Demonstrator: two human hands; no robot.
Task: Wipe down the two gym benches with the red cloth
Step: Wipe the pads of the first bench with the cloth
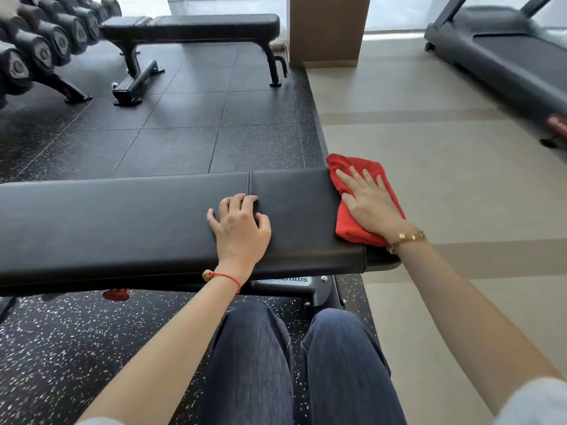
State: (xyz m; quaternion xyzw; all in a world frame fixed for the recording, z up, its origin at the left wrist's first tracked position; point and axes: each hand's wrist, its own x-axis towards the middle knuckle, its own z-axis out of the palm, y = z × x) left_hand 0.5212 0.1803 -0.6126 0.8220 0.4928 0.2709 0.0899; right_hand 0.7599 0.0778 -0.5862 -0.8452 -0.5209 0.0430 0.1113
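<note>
A black padded gym bench [122, 216] runs across the view right in front of me. The red cloth [346, 223] lies folded on its right end, partly over the edge. My right hand [371, 204] presses flat on the cloth with straight, spread fingers. My left hand [239, 223] rests on the bench pad near a seam, fingers bent with the tips on the surface, holding nothing. A second black bench [214, 24] stands farther back on the dark rubber floor.
A rack of black dumbbells [40, 47] fills the far left. A treadmill [509, 56] stands at the far right on the beige floor. A wooden pillar [328, 29] rises behind the far bench. My legs in jeans are below the near bench.
</note>
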